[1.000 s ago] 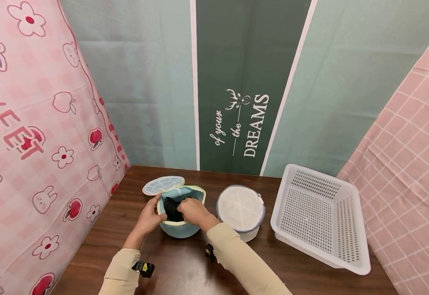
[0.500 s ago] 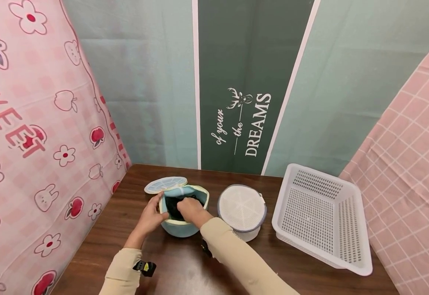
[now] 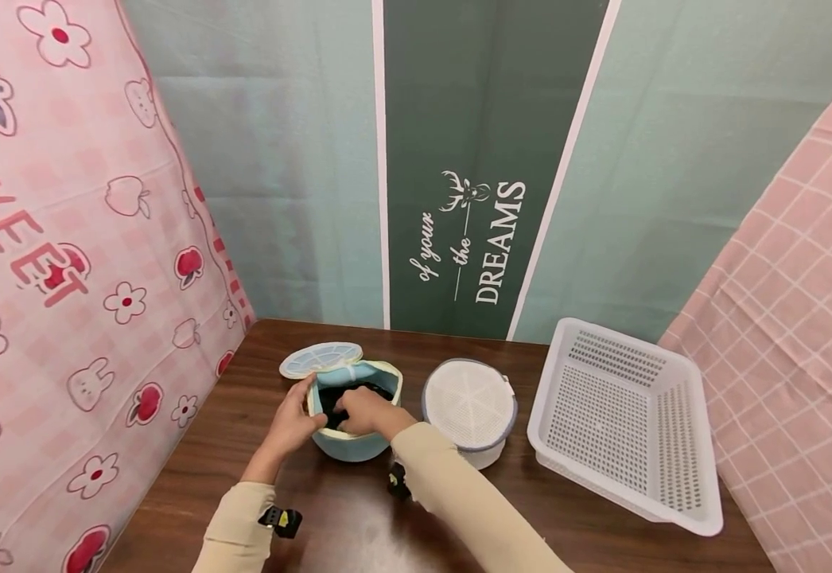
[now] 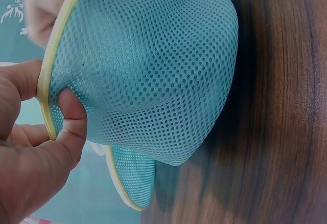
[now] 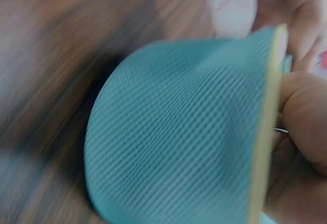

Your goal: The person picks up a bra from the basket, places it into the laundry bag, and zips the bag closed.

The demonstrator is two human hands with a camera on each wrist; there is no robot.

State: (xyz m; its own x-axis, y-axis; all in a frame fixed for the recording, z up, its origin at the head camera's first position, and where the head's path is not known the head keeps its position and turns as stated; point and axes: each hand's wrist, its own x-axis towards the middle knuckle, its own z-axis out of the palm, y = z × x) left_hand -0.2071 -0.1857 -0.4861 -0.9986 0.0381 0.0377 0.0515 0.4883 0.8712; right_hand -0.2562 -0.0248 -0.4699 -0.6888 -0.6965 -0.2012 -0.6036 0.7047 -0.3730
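Blue mesh bag: (image 3: 347, 447) standing upright on the bench (image 3: 373, 533), between 2 hands; its lid flap (image 3: 321, 360) is lying folded back, leaving the mouth exposed.
Left hand: (image 3: 294, 420) pinching the yellow rim (image 4: 53, 35), thumb outside, fingers over the edge; probably bracing the bag.
Right hand: (image 3: 369, 410) sitting inside the mouth, at the dark cloth (image 3: 328, 398); can't tell if it's gripping or just touching.
Right edge: white mesh bag (image 3: 468, 404) is standing just beside, crowding that side; right sleeve (image 3: 452, 485) is crossing its near edge, contact unclear.
Far right: white basket (image 3: 595, 426) is sitting well apart from the blue bag.
Room: bench surface is showing between the forearms.
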